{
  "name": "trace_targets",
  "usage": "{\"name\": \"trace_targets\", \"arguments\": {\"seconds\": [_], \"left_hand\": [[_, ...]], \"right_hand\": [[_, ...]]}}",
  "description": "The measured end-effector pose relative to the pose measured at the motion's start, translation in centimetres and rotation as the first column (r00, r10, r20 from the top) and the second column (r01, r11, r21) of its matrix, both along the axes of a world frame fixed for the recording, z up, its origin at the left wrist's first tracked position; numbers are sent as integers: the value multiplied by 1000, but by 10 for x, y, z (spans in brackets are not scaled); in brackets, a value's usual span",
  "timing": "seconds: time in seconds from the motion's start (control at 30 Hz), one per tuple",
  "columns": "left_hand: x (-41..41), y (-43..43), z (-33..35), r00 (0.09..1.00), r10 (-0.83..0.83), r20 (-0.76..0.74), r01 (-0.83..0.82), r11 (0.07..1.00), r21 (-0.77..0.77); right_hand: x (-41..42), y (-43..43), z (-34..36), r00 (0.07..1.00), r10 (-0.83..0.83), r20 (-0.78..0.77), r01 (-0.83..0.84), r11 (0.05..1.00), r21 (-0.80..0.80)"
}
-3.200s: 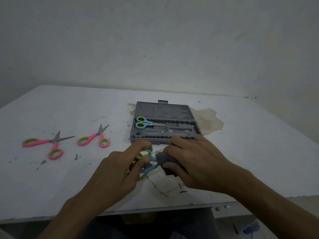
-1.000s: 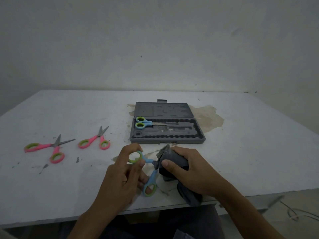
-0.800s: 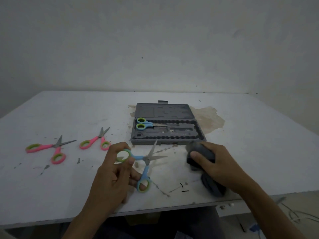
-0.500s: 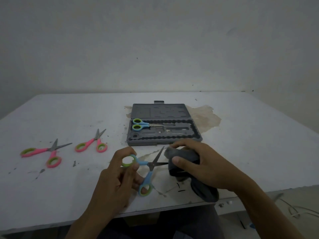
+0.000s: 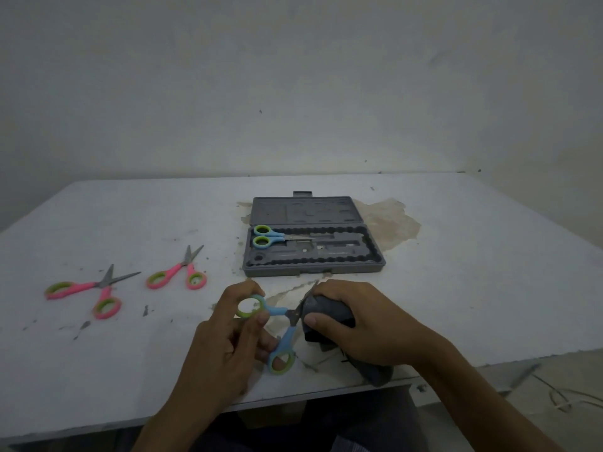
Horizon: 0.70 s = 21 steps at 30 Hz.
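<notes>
Two hands work at the near middle of the tabletop [image 5: 473,288], close to its near edge.

Left hand [image 5: 225,344]: fingers curled, thumb and forefinger pinching the upper loop of the blue scissors [image 5: 282,324], another fingertip through the lower loop. Handles are splayed wide.

Right hand [image 5: 368,327]: curled round a dark cloth [image 5: 326,313] that covers the blades. One blade tip seems to poke out on the cloth's far side, but the view is dim, so not certain. The cloth's tail lies at the near edge, under the right wrist.

Grey case [image 5: 313,256] lies open just beyond the hands, lid flat on the far side, with a second pair of scissors [image 5: 267,237] in its left end. Left pink scissors [image 5: 88,288] lie near the left edge. Right pink scissors [image 5: 177,274] lie between them and the case.

Free room: bare tabletop from the case and right hand out to the right edge, plus the far strip behind the case.

Moulded marks in the case lid are too dim to read.
</notes>
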State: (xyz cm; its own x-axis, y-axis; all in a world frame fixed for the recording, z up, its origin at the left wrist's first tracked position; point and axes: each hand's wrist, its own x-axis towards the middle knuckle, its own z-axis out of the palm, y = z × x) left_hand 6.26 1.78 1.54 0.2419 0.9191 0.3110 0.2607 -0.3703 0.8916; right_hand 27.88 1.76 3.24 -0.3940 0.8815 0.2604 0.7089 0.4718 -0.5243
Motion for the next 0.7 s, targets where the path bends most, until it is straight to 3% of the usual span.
{"name": "trace_targets", "arguments": {"seconds": [0.1,0.17,0.23,0.3,0.47,0.7], "left_hand": [[1,2,-1,1000,-4,-11,3,998,-56],[-2,3,0,999,34,41,-28,990,-139],[-4,5,4,985,95,142,-61,972,-227],[-2,7,9,959,146,243,-66,948,-310],[11,7,22,918,196,346,-11,882,-472],[11,-1,38,880,197,433,126,781,-611]], "right_hand": [[13,-1,-2,997,-48,-52,47,999,-25],[26,1,-8,982,-170,-76,171,985,-3],[38,2,-14,931,-339,-132,354,928,117],[37,-3,-17,905,-395,-158,425,862,278],[0,-15,-17,946,-298,126,156,761,629],[-10,-6,-15,928,-319,192,74,664,744]]}}
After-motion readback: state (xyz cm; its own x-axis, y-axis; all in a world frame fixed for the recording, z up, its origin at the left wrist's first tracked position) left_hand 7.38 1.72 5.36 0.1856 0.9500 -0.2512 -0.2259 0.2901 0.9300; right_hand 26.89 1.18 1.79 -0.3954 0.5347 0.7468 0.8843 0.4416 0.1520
